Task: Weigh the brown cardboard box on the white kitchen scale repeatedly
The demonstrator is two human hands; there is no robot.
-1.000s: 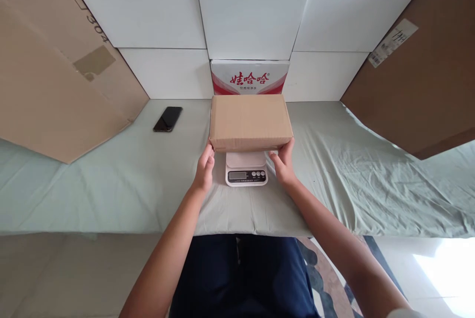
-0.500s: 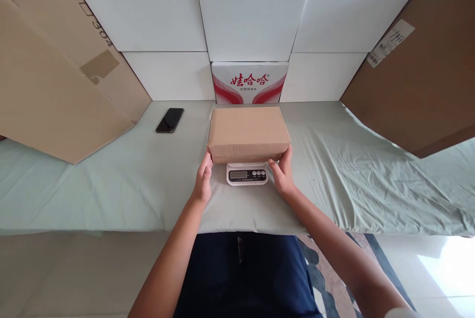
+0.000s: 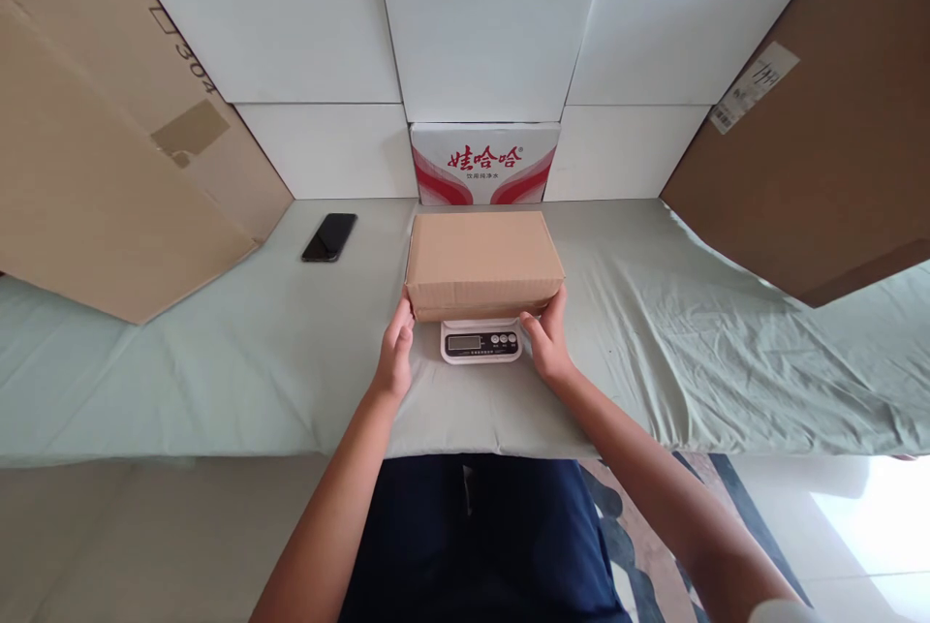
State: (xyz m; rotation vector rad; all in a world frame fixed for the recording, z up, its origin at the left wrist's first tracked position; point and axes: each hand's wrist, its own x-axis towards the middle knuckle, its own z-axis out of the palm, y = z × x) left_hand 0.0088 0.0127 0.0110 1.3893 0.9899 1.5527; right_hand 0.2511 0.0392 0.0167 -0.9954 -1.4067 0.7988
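cardboard box (image 3: pixel 483 260) is sitting on the white scale (image 3: pixel 480 341), covering its platform | left hand (image 3: pixel 396 357) and right hand (image 3: pixel 546 344) are cupping its near corners, fingers touching, not lifting | placing looks done; letting go and reading the display are left | phone (image 3: pixel 329 236) is lying well apart

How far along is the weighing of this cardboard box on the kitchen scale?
Done: the cardboard box sits on the kitchen scale, covering its platform. In hand: the left hand and right hand each touch a front corner of the box. Left: letting go; the display is too small to read.
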